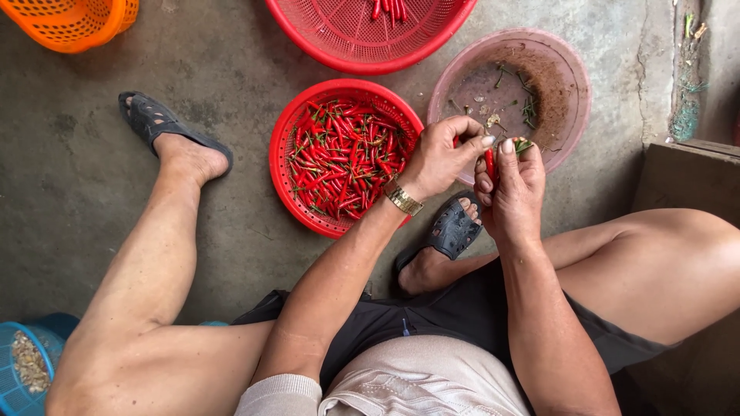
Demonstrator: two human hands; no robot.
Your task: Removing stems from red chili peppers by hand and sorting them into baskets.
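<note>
We pinch one red chili (pixel 489 163) between both hands, over the pink basin (pixel 570 85). Right hand (pixel 515 192) grips the pod, left hand (pixel 443 154) nips the green stem (pixel 524 145). Best bet: twist close to the cap, so flesh doesn't tear. The rest wait in the red basket (pixel 287 146).

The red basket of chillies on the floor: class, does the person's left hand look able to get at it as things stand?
Probably yes. The left hand sits right at the rim of the red basket, whose top is open and uncovered. But both hands are pinching one red chilli, so it would need to let go first.
</note>
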